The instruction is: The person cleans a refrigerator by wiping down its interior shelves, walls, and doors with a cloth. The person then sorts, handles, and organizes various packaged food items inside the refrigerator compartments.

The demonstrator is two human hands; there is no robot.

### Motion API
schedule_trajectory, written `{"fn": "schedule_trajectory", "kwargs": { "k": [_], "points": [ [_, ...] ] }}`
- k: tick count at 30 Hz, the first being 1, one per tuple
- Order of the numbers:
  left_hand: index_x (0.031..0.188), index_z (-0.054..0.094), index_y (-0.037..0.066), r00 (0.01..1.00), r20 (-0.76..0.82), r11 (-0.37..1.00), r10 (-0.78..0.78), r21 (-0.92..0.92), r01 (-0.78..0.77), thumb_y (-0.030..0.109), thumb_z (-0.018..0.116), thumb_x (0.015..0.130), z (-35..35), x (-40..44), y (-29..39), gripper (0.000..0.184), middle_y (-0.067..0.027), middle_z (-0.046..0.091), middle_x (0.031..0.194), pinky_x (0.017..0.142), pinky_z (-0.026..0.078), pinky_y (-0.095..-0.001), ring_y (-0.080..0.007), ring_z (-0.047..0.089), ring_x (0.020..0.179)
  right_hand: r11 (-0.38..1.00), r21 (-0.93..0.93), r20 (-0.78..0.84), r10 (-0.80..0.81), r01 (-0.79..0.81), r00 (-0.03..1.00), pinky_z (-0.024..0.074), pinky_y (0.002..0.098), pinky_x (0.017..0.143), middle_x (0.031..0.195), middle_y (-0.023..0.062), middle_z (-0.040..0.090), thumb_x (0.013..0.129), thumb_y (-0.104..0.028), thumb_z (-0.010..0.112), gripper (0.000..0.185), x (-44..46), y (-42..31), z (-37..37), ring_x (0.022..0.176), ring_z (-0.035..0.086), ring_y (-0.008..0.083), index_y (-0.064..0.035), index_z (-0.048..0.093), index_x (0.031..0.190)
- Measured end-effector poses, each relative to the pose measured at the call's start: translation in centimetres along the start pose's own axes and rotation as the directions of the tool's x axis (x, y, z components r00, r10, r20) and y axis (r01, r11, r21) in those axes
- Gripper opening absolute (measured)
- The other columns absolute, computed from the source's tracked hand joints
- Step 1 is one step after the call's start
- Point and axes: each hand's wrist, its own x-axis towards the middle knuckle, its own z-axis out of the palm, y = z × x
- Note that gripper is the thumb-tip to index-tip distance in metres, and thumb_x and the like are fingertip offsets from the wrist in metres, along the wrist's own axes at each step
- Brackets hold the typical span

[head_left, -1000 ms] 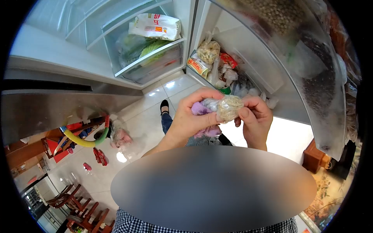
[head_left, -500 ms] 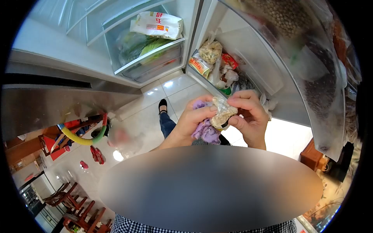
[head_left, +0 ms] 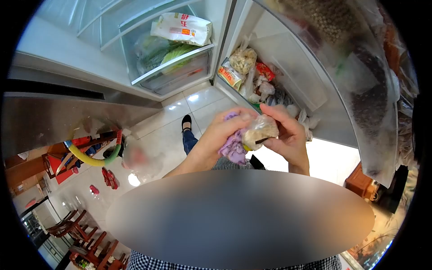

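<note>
In front of my body, my left hand (head_left: 225, 130) is closed around a crumpled purple cloth (head_left: 234, 148). Its fingers also meet a small clear plastic bag (head_left: 263, 129) with pale, beige contents I cannot identify. On the other side, my right hand (head_left: 289, 133) pinches that bag between thumb and fingers. A dark strip and a bit of yellow show at the bag's lower edge. Beyond both hands stands the open fridge, its door bin (head_left: 234, 86) holding several bagged foods and packets.
A fridge drawer (head_left: 173, 65) holds leafy greens and a white packet (head_left: 183, 29). More bags fill the door shelf (head_left: 360, 85) at upper right. A yellow-green ring (head_left: 90, 160), red slippers (head_left: 109, 178) and wooden stools (head_left: 96, 247) are at left.
The plastic bag has turned between my hands, showing a rounder, fuller side. My right fingers have shifted along it, and the purple cloth has moved slightly left.
</note>
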Motion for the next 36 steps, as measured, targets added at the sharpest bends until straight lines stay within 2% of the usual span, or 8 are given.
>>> {"fn": "schedule_trajectory", "kwargs": {
  "k": [5, 8, 9, 12, 16, 25, 34, 36],
  "points": [
    [0.115, 0.052, 0.000, 0.972, -0.062, 0.974, 0.226, -0.007, -0.227, 0.028, 0.058, 0.087, -1.1, 0.7, -0.3, 0.041, -0.0101, 0.061, 0.102, 0.072, 0.052, -0.0270, -0.0163, 0.062, 0.082, 0.986, 0.166, -0.281, 0.081, -0.035, 0.956, 0.0452, 0.0194, 0.044, 0.086, 0.0076, 0.057, 0.076, 0.001, 0.068, 0.035, -0.1, 0.5, 0.4, 0.055, 0.053, 0.0078, 0.0020, 0.054, 0.107],
    [0.120, 0.049, 0.001, 0.934, -0.153, 0.931, 0.322, 0.229, -0.284, 0.030, 0.063, 0.084, -1.1, -1.0, -0.2, 0.048, -0.0124, 0.057, 0.112, 0.077, 0.051, -0.0291, -0.0189, 0.061, 0.090, 0.978, 0.192, -0.373, 0.149, -0.081, 0.916, 0.0464, 0.0200, 0.045, 0.085, 0.0086, 0.057, 0.078, -0.002, 0.067, 0.033, -0.3, 0.6, 0.4, 0.056, 0.054, 0.0084, 0.0022, 0.051, 0.107],
    [0.123, 0.049, 0.005, 0.913, -0.134, 0.899, 0.385, 0.276, -0.339, 0.017, 0.067, 0.081, -1.2, -1.0, -0.8, 0.048, -0.0074, 0.061, 0.086, 0.064, 0.050, -0.0240, -0.0117, 0.060, 0.072, 0.974, 0.211, -0.398, 0.161, -0.080, 0.903, 0.0471, 0.0204, 0.045, 0.086, 0.0094, 0.058, 0.079, -0.003, 0.067, 0.033, -0.2, 0.7, 0.5, 0.056, 0.055, 0.0090, 0.0021, 0.050, 0.107],
    [0.123, 0.050, 0.005, 0.836, -0.105, 0.780, 0.538, 0.438, -0.447, 0.013, 0.070, 0.079, 1.1, -0.5, -1.8, 0.050, -0.0053, 0.061, 0.090, 0.065, 0.048, -0.0219, -0.0088, 0.058, 0.074, 0.959, 0.269, -0.453, 0.210, -0.092, 0.867, 0.0496, 0.0218, 0.047, 0.088, 0.0116, 0.059, 0.081, -0.007, 0.066, 0.034, 0.3, 1.1, 1.5, 0.058, 0.057, 0.0112, 0.0016, 0.048, 0.108],
    [0.120, 0.053, 0.004, 0.941, -0.108, 0.936, 0.319, 0.194, -0.295, 0.012, 0.070, 0.079, 1.1, -0.3, -1.3, 0.046, -0.0051, 0.061, 0.094, 0.067, 0.048, -0.0210, -0.0083, 0.057, 0.077, 0.946, 0.287, -0.432, 0.267, -0.150, 0.862, 0.0556, 0.0262, 0.054, 0.090, 0.0138, 0.060, 0.083, -0.012, 0.063, 0.034, 0.4, 1.2, 2.1, 0.062, 0.062, 0.0164, 0.0012, 0.045, 0.108],
    [0.110, 0.056, -0.001, 0.958, -0.108, 0.960, 0.264, -0.062, -0.271, 0.010, 0.057, 0.081, 0.8, 0.2, 0.9, 0.031, -0.0107, 0.062, 0.101, 0.080, 0.049, -0.0273, -0.0156, 0.061, 0.090, 0.933, 0.337, -0.354, 0.252, -0.129, 0.901, 0.0557, 0.0280, 0.056, 0.089, 0.0129, 0.061, 0.085, -0.013, 0.061, 0.021, -0.3, 1.7, 1.9, 0.068, 0.063, 0.0162, 0.0016, 0.049, 0.095],
    [0.109, 0.056, 0.000, 0.976, -0.007, 0.952, 0.217, 0.223, -0.210, 0.008, 0.060, 0.081, 0.6, 0.2, 2.0, 0.030, -0.0082, 0.062, 0.098, 0.079, 0.049, -0.0253, -0.0136, 0.061, 0.087, 0.996, 0.055, -0.371, 0.081, -0.065, 0.925, 0.0449, 0.0196, 0.047, 0.087, 0.0051, 0.058, 0.085, -0.015, 0.061, 0.027, 1.1, 1.0, 1.7, 0.066, 0.054, 0.0080, -0.0007, 0.053, 0.107],
    [0.110, 0.056, 0.000, 0.975, -0.050, 0.970, 0.218, 0.119, -0.211, 0.009, 0.061, 0.082, 0.8, 0.4, 2.1, 0.030, -0.0073, 0.062, 0.098, 0.078, 0.049, -0.0250, -0.0134, 0.061, 0.085, 0.991, 0.034, -0.310, 0.137, -0.133, 0.941, 0.0455, 0.0198, 0.047, 0.087, 0.0051, 0.058, 0.084, -0.013, 0.063, 0.026, 1.0, 1.0, 1.2, 0.066, 0.054, 0.0077, -0.0015, 0.053, 0.106]
  ]
}}
